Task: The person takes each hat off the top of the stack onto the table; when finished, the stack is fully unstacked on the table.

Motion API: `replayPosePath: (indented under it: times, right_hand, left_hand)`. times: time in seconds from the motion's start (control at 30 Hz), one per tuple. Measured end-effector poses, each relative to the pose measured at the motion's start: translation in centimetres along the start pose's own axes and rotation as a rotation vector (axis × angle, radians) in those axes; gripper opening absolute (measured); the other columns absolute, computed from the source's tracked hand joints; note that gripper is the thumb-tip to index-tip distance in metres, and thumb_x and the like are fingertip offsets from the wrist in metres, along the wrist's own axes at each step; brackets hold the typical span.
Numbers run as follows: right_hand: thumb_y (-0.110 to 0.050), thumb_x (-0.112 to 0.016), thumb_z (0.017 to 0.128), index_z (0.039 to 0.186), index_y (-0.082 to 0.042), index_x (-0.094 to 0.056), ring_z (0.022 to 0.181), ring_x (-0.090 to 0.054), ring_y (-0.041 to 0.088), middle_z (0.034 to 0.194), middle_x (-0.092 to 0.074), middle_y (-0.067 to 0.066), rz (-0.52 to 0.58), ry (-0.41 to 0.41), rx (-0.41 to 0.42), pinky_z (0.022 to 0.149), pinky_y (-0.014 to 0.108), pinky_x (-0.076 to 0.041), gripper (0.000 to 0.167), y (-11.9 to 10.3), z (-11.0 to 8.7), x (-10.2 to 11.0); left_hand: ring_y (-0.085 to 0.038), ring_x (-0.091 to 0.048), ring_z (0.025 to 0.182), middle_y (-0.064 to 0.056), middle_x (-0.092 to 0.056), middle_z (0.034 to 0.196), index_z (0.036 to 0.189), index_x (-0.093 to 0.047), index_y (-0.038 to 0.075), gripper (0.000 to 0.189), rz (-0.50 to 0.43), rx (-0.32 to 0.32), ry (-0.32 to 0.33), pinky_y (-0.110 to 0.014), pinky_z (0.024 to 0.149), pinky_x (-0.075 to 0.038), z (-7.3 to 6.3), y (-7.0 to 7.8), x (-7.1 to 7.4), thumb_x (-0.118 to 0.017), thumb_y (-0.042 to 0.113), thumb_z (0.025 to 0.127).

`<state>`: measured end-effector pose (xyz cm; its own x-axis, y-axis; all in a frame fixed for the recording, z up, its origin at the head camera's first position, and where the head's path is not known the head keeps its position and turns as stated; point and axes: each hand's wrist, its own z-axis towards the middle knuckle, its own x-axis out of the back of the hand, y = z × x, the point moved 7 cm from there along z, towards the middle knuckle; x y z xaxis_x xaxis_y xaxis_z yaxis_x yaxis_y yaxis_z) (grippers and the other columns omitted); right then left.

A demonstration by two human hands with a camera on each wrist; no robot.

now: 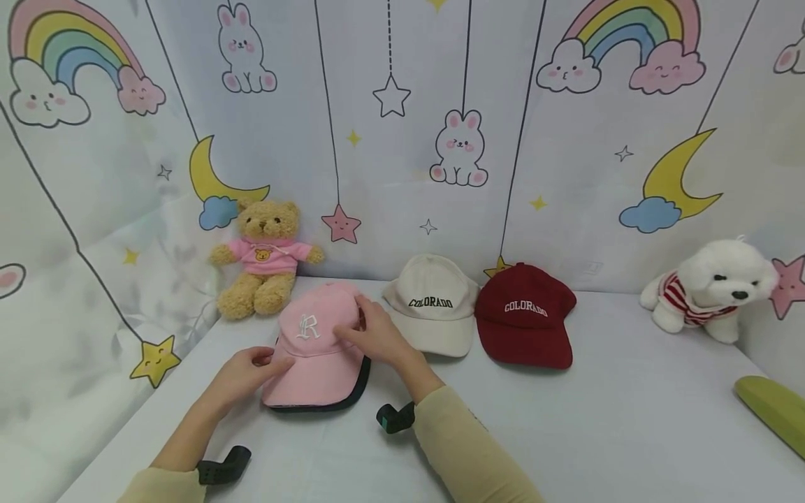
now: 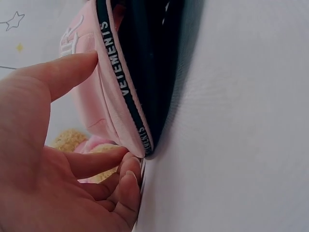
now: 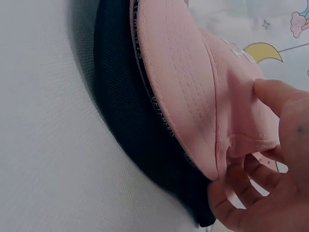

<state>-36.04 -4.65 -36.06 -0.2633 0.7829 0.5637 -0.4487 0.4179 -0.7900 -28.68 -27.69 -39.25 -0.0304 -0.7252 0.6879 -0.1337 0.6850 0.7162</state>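
Note:
A pink baseball cap (image 1: 317, 381) with a white letter R on its front sits over a dark navy cap (image 1: 361, 384), whose brim shows below and to the right. My left hand (image 1: 242, 374) holds the pink cap's left side, thumb on the brim and fingers curled at its edge. My right hand (image 1: 377, 332) pinches the right side of the crown, its thumb on the front panel and fingers round the side. In the left wrist view, a lettered black band (image 2: 118, 72) runs along the pink brim's edge. The pink cap hides most of the navy one.
A beige cap (image 1: 434, 332) and a dark red cap (image 1: 528, 339) stand side by side to the right. Behind the pink cap sits a teddy bear (image 1: 267, 255). A white plush dog (image 1: 723, 279) is at the far right, near a green object (image 1: 770, 412) at the table's edge.

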Motion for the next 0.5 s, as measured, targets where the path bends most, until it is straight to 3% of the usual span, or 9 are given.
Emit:
replayPosePath:
  times: [0.33,0.5]
  right_hand:
    - [-0.041,-0.068,0.093,0.157,-0.008,-0.034,0.105,-0.050,0.019,0.122,-0.051,0.009,0.017,0.027,-0.001,0.090,0.033,-0.047,0.079,-0.59,-0.04,0.35]
    - [-0.040,-0.068,0.094,0.157,-0.009,-0.033,0.105,-0.050,0.020,0.124,-0.049,0.010,0.027,0.042,-0.011,0.090,0.034,-0.048,0.079,-0.73,0.02,0.52]
  left_hand:
    - [-0.042,-0.050,0.124,-0.032,-0.049,0.139,0.144,-0.041,-0.013,0.089,-0.068,0.011,0.022,-0.058,0.101,-0.042,0.10,-0.01,0.46,-0.067,0.055,0.093]
    - [-0.039,-0.052,0.120,-0.031,-0.048,0.140,0.146,-0.040,-0.012,0.088,-0.093,0.001,0.034,-0.052,0.096,-0.048,-0.02,0.14,0.78,-0.066,0.055,0.093]
